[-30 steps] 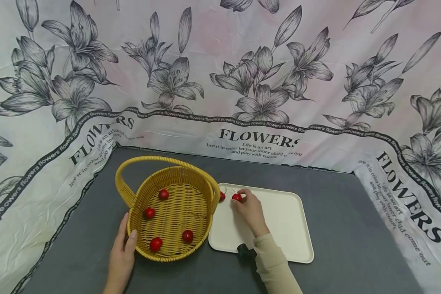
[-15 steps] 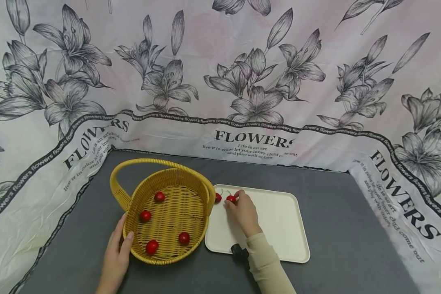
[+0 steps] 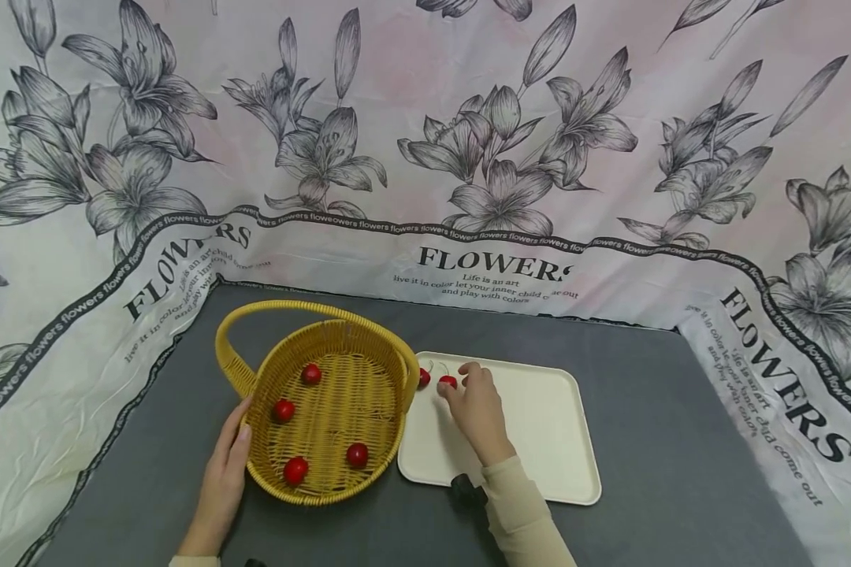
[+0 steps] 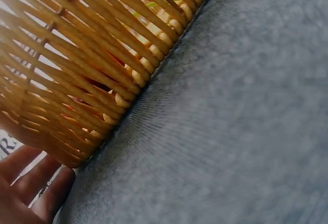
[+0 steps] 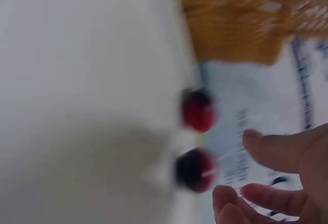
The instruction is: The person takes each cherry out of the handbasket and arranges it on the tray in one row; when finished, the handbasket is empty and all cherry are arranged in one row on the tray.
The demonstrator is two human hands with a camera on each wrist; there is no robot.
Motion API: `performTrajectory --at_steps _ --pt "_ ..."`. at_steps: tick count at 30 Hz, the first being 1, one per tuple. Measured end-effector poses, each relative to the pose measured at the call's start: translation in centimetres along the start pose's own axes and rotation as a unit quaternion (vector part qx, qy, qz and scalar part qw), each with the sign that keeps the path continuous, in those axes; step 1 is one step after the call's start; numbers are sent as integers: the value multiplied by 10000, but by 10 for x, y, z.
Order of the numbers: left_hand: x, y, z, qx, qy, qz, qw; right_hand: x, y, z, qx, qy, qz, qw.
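My left hand (image 3: pixel 221 480) rests against the left side of a yellow wicker basket (image 3: pixel 333 409); its straight fingers (image 4: pixel 38 180) touch the outer wall in the left wrist view. Inside the basket lie several red cherries (image 3: pixel 295 471). Over a cream tray (image 3: pixel 539 425), my right hand (image 3: pixel 478 405) has its thumb and fingers spread around a stemmed cherry (image 3: pixel 447 381). A second cherry (image 3: pixel 424 379) lies to its left, near the basket. In the right wrist view, a gap shows between my right hand (image 5: pixel 287 172) and both blurred cherries (image 5: pixel 199 112).
The basket's tall arched handle (image 3: pixel 312 305) leans over its far side, and its right end reaches the tray's left edge. Everything stands on a dark grey cloth (image 3: pixel 652 441). Flower-printed fabric (image 3: pixel 496 268) forms the back and sides.
My right hand has shifted the cherry slightly left, closer to the other one, then its thumb and finger have spread off it. The left hand stays at the basket. The head view shifts a little.
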State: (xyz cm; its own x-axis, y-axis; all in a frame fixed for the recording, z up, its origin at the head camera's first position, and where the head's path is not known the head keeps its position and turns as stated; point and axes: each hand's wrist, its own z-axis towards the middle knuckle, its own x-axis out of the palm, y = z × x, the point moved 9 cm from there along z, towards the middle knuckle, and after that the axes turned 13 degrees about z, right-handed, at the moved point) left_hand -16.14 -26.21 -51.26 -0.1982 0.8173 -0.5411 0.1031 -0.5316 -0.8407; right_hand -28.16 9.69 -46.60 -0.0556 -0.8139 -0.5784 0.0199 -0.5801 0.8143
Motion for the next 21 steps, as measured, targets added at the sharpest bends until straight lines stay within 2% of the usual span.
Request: performTrajectory --at_steps 5,7,10,15,18,21 --pt "0 7 0 -215 136 -298 9992 -20 42 -24 -394 33 329 9987" --pt "0 9 1 -276 142 -346 9989 -25 60 -35 -497 190 513 9973" --pt "1 7 1 -263 116 -362 9989 -26 86 -51 -594 673 809 9927" --pt "1 4 0 -148 82 -367 9992 1 121 -74 -982 1807 996 9735" --pt "1 5 0 -179 94 -371 9991 29 136 -79 -1252 2388 969 9581" --pt "1 7 -1 -232 113 -396 9989 63 146 -78 -1211 3008 1102 9395"
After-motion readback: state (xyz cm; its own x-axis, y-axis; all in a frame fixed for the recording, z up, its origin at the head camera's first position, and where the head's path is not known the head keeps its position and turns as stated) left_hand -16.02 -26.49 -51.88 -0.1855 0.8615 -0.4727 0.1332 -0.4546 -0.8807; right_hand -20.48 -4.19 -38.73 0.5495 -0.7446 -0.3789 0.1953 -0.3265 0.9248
